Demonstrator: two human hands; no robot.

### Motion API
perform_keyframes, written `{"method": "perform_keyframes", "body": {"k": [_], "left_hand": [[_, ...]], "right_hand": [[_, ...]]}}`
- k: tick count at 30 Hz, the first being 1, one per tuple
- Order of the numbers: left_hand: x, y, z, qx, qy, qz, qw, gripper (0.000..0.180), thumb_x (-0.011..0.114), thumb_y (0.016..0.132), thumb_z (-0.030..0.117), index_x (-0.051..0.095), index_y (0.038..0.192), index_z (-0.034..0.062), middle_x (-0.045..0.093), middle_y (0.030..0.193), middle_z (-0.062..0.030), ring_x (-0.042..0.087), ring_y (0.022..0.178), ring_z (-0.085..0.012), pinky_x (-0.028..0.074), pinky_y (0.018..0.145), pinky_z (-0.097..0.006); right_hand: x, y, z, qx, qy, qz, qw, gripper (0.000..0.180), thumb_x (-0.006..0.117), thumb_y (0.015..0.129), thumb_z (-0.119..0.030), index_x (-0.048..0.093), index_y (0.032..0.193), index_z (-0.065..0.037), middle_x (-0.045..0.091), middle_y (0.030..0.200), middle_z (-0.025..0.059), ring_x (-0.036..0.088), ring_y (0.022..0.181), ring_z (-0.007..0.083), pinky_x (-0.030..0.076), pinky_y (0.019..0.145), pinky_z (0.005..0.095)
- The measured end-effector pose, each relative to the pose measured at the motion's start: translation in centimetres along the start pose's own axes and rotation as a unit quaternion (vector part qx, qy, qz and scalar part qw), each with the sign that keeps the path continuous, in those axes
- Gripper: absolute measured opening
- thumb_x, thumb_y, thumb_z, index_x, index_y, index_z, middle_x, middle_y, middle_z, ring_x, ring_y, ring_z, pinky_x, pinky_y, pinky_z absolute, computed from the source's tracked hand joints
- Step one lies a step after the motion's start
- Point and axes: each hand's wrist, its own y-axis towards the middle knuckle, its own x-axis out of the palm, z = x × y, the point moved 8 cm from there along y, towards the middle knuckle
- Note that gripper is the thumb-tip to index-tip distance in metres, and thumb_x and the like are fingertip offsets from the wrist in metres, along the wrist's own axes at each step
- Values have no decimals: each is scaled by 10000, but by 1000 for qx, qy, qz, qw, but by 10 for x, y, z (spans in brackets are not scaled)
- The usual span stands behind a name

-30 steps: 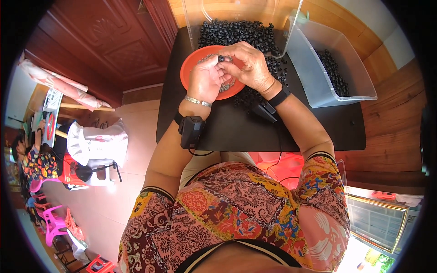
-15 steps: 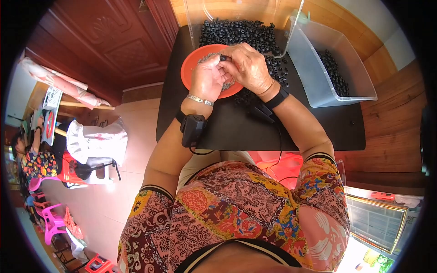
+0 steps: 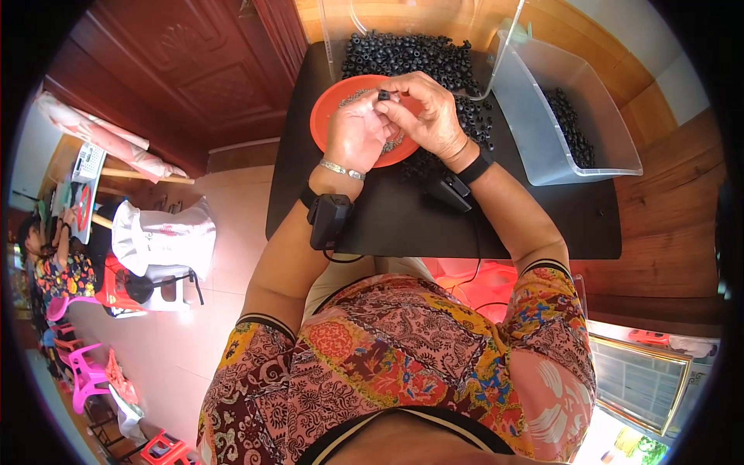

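Observation:
Over an orange plate holding small grey metal bits, both my hands meet. Between its thumb and forefinger, my right hand pinches a small black plastic piece. My left hand is palm up beside it, with fingers curled in and partly hidden behind the right hand; what they hold, if anything, does not show. Just beyond the plate, a heap of similar black pieces fills a clear bin. More loose black pieces lie on the dark table right of my right hand.
A translucent tub with black pieces stands on the right of the black table. Black devices are strapped at my wrists, with a cable hanging. At far left, another person sits near a white sack.
My right hand has shifted slightly and its fingers have opened out around the black piece, which now stands more upright and clearer. My left hand stays almost in place.

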Motion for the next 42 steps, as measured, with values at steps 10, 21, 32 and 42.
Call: {"method": "perform_keyframes", "body": {"k": [10, 21, 32, 42], "left_hand": [[-1, -1, 0, 15, 39, 87, 995, 251, 453, 907, 226, 564, 1048, 51, 597, 976, -59, 559, 904, -195, 432, 840, -335], [-4, 1, -3, 0, 33, 83, 996, 288, 458, 914, 235, 561, 1080, 23, 589, 977, -81, 556, 905, -205, 434, 855, -346], [-6, -3, -6, -19, 43, 88, 995, 250, 472, 920, 247, 553, 990, 21, 590, 894, -96, 578, 823, -226, 449, 754, -341], [-2, -4, -4, -8, 44, 106, 993, 250, 475, 924, 248, 556, 1021, 32, 585, 910, -72, 559, 861, -198, 439, 789, -326]], "right_hand": [[24, -15, 28, 263, 321, 3, 910, 104, 558, 921, -88, 594, 984, -14, 632, 837, 34, 605, 641, 82, 542, 539, 229], [28, -17, 41, 282, 364, 26, 887, 101, 593, 906, -135, 611, 930, -39, 630, 768, 17, 598, 620, 56, 514, 517, 201], [13, -7, 41, 284, 374, 39, 882, 110, 600, 900, -129, 635, 951, -38, 654, 919, 16, 543, 754, 59, 484, 757, 232], [27, -15, 45, 288, 382, 9, 878, 95, 589, 906, -104, 622, 954, -29, 649, 900, 18, 597, 816, 77, 515, 754, 238]]}}
